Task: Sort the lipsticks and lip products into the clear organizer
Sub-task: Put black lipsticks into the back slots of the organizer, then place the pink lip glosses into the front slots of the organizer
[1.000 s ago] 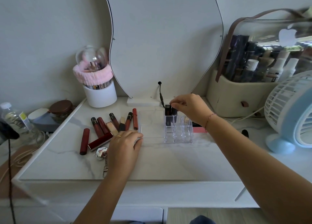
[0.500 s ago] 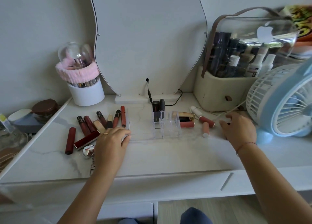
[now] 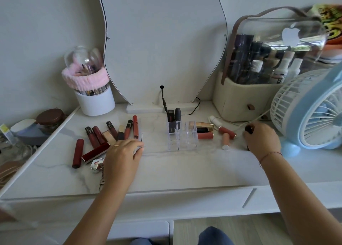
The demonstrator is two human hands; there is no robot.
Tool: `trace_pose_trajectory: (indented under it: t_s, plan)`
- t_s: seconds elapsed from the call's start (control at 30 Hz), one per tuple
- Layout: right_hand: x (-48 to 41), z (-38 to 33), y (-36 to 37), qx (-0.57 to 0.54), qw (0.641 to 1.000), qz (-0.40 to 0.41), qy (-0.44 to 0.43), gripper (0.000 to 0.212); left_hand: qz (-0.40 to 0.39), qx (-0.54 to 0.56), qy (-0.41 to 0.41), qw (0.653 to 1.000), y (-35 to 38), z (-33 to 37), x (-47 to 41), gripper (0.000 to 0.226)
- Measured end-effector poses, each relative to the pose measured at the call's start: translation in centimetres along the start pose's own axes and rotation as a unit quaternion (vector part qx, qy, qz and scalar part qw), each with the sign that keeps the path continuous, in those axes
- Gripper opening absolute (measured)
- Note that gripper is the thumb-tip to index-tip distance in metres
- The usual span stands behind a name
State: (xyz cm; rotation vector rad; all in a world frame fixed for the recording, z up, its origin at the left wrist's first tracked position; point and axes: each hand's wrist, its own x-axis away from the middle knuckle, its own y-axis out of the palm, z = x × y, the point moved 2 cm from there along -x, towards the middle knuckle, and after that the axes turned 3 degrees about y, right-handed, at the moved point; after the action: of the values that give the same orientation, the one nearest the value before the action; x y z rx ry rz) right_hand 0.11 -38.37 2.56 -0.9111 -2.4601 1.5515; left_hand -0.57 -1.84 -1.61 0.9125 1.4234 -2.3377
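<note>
The clear organizer (image 3: 187, 139) stands mid-table with a dark square lipstick (image 3: 170, 116) and a grey bullet-shaped lipstick (image 3: 177, 113) upright in its back cells. Several red and brown lip tubes (image 3: 100, 137) lie fanned out at the left. My left hand (image 3: 123, 158) rests flat on the table beside them, fingers apart, holding nothing. To the organizer's right lie a gold-and-black lipstick (image 3: 203, 127), pink tubes (image 3: 227, 132) and a white tube (image 3: 214, 120). My right hand (image 3: 261, 139) is curled around a small dark lipstick (image 3: 249, 129) near the fan's base.
A blue and white desk fan (image 3: 311, 108) stands at the right edge, a beige cosmetics case (image 3: 238, 96) with a clear lid behind it. A wavy mirror (image 3: 162, 41) leans at the back, with a black cable below. A white brush holder (image 3: 95, 100) stands back left. A keychain (image 3: 97, 164) lies by my left hand.
My right hand left the organizer, where it had set a lipstick, and moved right to the table beside the fan, closing on a dark lipstick. The view shifted right. My left hand stayed put.
</note>
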Motion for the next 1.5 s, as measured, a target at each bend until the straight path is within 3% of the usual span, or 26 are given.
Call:
trace_pose_trajectory:
  t_s: [0.1,0.23,0.37,0.63,1.0,1.1,1.23,1.33,1.5]
  plan:
    - [0.9,-3.3,-1.2,-0.117,0.988,0.045,-0.09,0.013,0.001,0.0,0.004,1.0,-0.1,0.2,0.1,0.015]
    - [2.8,-8.8,-1.6,-0.322,0.933,-0.034,-0.157,0.025,0.004,0.002,0.003,1.0,-0.2,0.3,0.0,0.014]
    - [4.2,-13.1,0.0,-0.365,0.907,-0.054,-0.205,0.026,0.003,0.009,0.004,1.0,-0.2,0.3,0.0,0.015]
    - [5.4,-15.2,3.3,-0.295,0.923,-0.061,-0.239,0.018,-0.008,0.006,0.001,1.0,-0.1,0.2,0.1,0.013]
    - [5.5,-14.2,4.5,-0.277,0.924,-0.038,-0.26,0.027,0.0,0.001,0.002,1.0,-0.3,0.4,0.1,0.014]
    - [4.9,-12.4,3.6,-0.292,0.929,-0.014,-0.226,0.025,0.002,0.004,0.007,1.0,-0.3,0.4,0.0,0.015]
    - [3.2,-6.8,2.3,-0.22,0.967,0.042,-0.122,0.02,0.0,0.004,0.004,1.0,-0.2,0.3,0.1,0.015]
    - [3.1,-3.1,2.4,-0.17,0.985,-0.011,-0.033,0.02,-0.001,-0.002,0.003,1.0,0.0,0.2,0.0,0.014]
    - [3.2,-2.0,3.5,-0.099,0.994,-0.043,-0.006,0.022,0.003,-0.006,0.006,1.0,-0.2,0.4,0.1,0.013]
